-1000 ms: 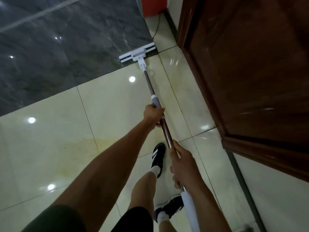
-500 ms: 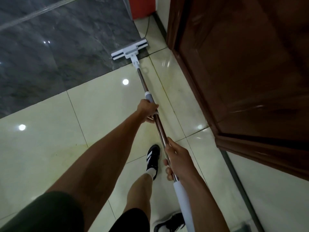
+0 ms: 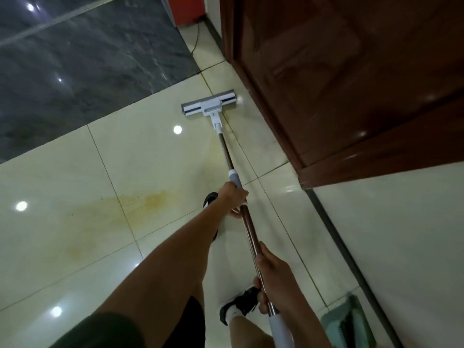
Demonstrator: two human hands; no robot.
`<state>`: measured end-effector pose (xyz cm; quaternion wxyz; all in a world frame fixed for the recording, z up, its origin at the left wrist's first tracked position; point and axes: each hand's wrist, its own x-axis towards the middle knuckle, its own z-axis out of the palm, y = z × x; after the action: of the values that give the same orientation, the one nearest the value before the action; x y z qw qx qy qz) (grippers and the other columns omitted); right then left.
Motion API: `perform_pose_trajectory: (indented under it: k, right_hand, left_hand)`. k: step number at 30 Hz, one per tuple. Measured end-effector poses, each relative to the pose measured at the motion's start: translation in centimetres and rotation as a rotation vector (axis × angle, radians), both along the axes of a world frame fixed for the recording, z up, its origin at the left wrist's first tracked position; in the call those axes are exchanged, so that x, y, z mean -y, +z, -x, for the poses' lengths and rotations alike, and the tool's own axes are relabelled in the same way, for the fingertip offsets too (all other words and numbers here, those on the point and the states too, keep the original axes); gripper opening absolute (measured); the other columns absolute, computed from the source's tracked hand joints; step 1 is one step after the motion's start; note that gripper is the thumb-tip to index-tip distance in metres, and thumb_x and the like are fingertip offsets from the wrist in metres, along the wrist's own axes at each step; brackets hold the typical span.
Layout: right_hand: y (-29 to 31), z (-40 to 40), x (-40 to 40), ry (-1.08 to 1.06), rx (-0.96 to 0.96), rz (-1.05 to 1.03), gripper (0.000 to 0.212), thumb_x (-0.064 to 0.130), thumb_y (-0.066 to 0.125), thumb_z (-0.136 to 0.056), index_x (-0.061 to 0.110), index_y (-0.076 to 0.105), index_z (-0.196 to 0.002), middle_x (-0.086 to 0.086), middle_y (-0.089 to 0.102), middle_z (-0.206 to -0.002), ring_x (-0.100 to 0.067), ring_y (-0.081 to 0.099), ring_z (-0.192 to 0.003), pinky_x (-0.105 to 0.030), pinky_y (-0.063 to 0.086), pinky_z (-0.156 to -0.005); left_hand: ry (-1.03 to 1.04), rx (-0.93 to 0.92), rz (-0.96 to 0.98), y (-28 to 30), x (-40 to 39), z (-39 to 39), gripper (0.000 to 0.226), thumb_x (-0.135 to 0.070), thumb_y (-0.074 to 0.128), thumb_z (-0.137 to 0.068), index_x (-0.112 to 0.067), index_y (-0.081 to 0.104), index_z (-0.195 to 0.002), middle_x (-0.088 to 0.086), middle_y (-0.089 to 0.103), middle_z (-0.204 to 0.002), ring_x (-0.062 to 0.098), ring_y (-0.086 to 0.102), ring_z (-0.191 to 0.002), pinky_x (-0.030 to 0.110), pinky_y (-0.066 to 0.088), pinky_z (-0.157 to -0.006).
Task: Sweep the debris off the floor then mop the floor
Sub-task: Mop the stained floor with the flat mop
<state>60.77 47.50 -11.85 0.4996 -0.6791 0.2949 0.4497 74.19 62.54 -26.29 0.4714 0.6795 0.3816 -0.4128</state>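
A flat mop with a white and grey head rests on the cream floor tiles, close to the foot of a brown wooden door. Its long metal handle runs back toward me. My left hand grips the handle just below its grey collar. Lower down, my right hand holds the same handle above the pale grip sleeve. A yellowish stain marks the tiles left of the handle.
The brown wooden door stands at the right, with a white wall below it. Dark marble flooring fills the upper left. A teal dustpan with a brush leans at the lower right. My feet in black shoes are below the handle.
The mop head has been pulled back from the dark marble edge onto the cream tiles, nearer to me and closer to the door. Both hands keep their hold on the handle.
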Motion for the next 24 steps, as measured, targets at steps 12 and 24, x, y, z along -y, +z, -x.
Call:
perform_pose_trajectory:
  k: [12, 24]
  right_hand:
    - [-0.2, -2.5, -0.3, 0.142, 0.050, -0.003, 0.044, 0.033, 0.043, -0.105, 0.038, 0.039, -0.148, -0.004, 0.053, -0.067, -0.005, 0.046, -0.039, -0.023, 0.042, -0.044]
    - [-5.2, -23.5, -11.2, 0.107, 0.131, 0.000, 0.040, 0.040, 0.040, -0.104, 0.046, 0.043, -0.143, 0.015, 0.048, -0.080, -0.002, 0.045, -0.062, -0.022, 0.039, -0.058]
  left_hand:
    - [0.275, 0.182, -0.048, -0.3, -0.3, -0.6, 0.044, -0.021, 0.069, -0.093, -0.013, 0.051, -0.133, 0.007, 0.064, -0.087, 0.024, 0.070, -0.070, 0.040, 0.061, -0.051]
    - [0.282, 0.267, -0.095, -3.3, -11.6, -22.5, 0.030, -0.019, 0.068, -0.093, -0.003, 0.059, -0.116, 0.015, 0.068, -0.089, 0.025, 0.071, -0.063, 0.030, 0.054, -0.042]
